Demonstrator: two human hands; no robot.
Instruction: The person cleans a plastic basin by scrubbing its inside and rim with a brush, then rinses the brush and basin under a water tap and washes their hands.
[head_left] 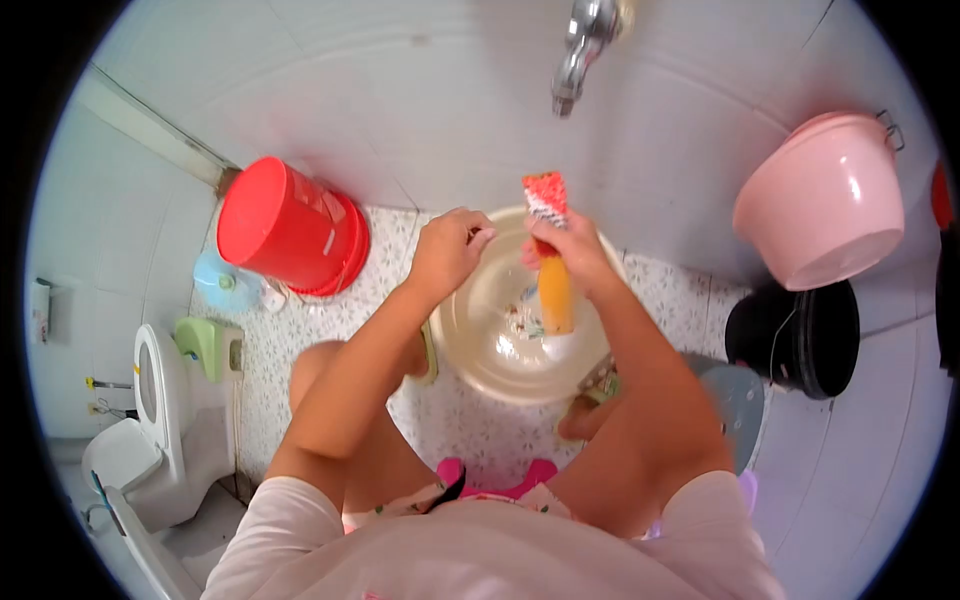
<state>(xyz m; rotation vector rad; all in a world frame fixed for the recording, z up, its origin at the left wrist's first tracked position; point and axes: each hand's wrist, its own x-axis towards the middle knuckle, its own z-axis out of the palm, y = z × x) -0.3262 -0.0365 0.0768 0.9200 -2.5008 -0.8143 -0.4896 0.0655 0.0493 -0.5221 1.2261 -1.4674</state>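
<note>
My right hand [568, 245] grips a scrub brush [556, 298] with a yellow-orange handle and red and white bristles. The brush is held upright in the view, over a cream-coloured basin [462, 345] on the floor. At the basin's upper left rim is my left hand [450, 252], its fingers curled in and the thumb close to them; nothing shows in it. A little water and a few small patterned or coloured bits show at the basin's bottom, with a bright glare.
A chrome tap [578, 60] juts from the wall above. Left stand a red bucket [290, 225], a toilet [165, 400] and a green plastic item [203, 345]. To the right are a pink bucket [825, 200], a black bucket [790, 340] and a grey stool-like item [735, 405].
</note>
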